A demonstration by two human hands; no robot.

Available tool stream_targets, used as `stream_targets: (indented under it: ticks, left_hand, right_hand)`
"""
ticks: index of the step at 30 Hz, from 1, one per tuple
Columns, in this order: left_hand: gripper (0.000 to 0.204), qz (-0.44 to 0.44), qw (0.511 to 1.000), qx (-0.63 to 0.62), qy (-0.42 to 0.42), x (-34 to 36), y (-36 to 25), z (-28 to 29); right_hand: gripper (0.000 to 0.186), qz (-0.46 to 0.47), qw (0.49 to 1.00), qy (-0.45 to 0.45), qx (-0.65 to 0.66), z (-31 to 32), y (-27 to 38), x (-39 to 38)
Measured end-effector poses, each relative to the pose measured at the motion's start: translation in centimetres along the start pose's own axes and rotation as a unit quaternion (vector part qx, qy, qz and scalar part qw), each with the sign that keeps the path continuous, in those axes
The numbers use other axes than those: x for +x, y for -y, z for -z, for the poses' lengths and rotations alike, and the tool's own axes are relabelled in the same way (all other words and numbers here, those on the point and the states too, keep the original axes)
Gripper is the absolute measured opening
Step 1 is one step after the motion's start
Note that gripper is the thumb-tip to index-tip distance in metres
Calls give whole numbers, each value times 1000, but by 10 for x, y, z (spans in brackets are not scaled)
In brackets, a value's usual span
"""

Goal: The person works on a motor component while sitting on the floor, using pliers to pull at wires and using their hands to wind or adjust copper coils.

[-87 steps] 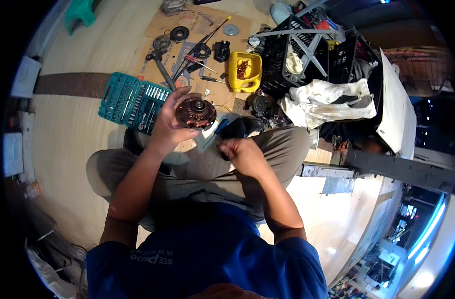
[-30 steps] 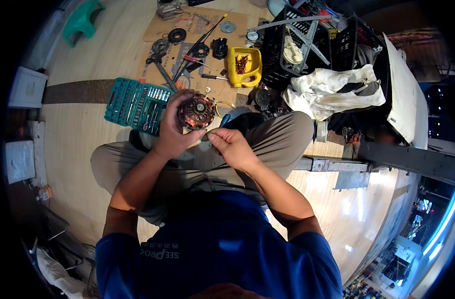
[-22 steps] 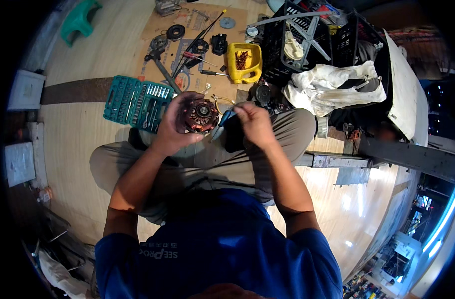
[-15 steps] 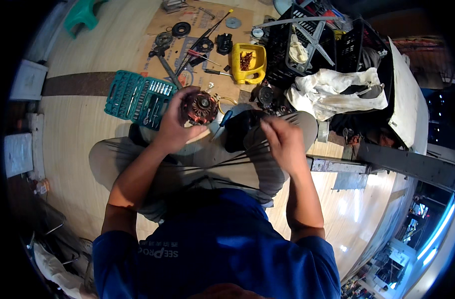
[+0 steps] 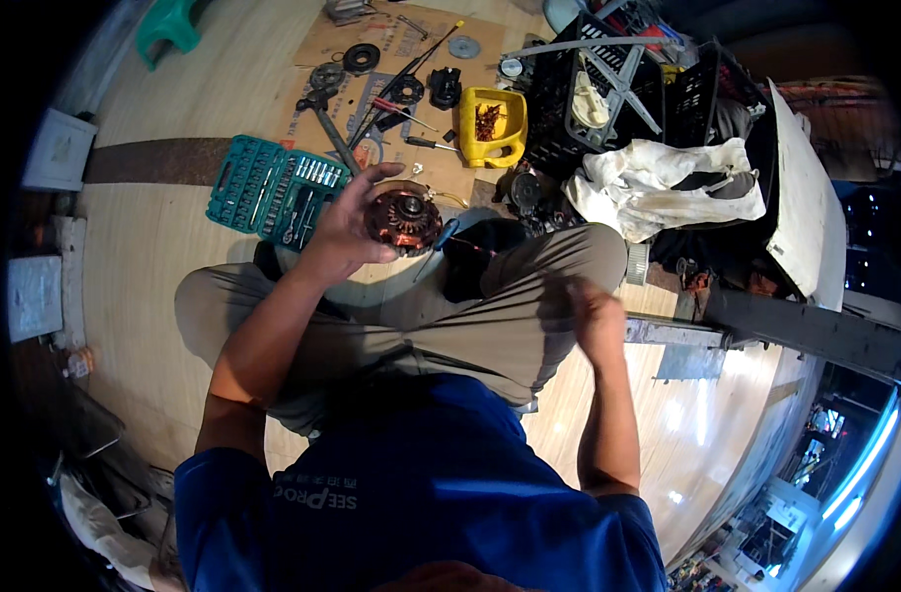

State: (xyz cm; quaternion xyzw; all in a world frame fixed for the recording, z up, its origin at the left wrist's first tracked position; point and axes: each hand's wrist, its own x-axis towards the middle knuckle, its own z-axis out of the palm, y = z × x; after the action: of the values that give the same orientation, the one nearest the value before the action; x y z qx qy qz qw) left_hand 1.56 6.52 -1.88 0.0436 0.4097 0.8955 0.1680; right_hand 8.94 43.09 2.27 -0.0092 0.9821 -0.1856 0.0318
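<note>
My left hand (image 5: pixel 344 225) holds up a round motor part with copper windings (image 5: pixel 403 219) above my crossed legs. A small blue-handled screwdriver (image 5: pixel 439 242) lies just below it on my lap. My right hand (image 5: pixel 594 318) is off to the right over my right knee, well away from the motor part. It is blurred, so I cannot tell whether it is closed or what it holds. A thin reddish wire (image 5: pixel 475 249) shows near the dark gap between my knees.
A teal socket set case (image 5: pixel 273 192) lies open on the wooden floor to the left. Ahead, a cardboard sheet (image 5: pixel 391 39) carries loose tools and round parts, and a yellow container (image 5: pixel 492 123). Black crates (image 5: pixel 608 99), a white cloth (image 5: pixel 668 187) and a dark metal beam (image 5: pixel 796 331) crowd the right.
My right hand has pulled away from the motor part, swinging right and down to my right knee. My left hand still holds the motor part in about the same place.
</note>
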Motion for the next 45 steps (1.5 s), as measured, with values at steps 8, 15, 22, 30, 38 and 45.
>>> stream_targets:
  ticks: [8,15,22,30,38,45]
  left_hand:
    - [90,6,990,138,-3,6,-1,-2]
    - [77,-127,955,206,-173,12,10,17]
    - [73,-169,892,335,-251,15,25,18]
    - [68,-110,970,46,-211,22,15,28]
    - [68,-75,981,-98,-150,16,-5,25]
    - [87,-63,995,19,-69,5,-5,9]
  right_hand:
    - [15,46,984,-174,-2,69,24,6]
    - [12,136,970,151,137,51,32,-57]
    - [13,103,950,211,207,12,43,-84]
    - [13,-25,976,168,139,-13,-36,-117]
    - [20,-174,966,153,-114,-47,-182,-227]
    - [38,-126,927,352,-24,-69,-224,-302]
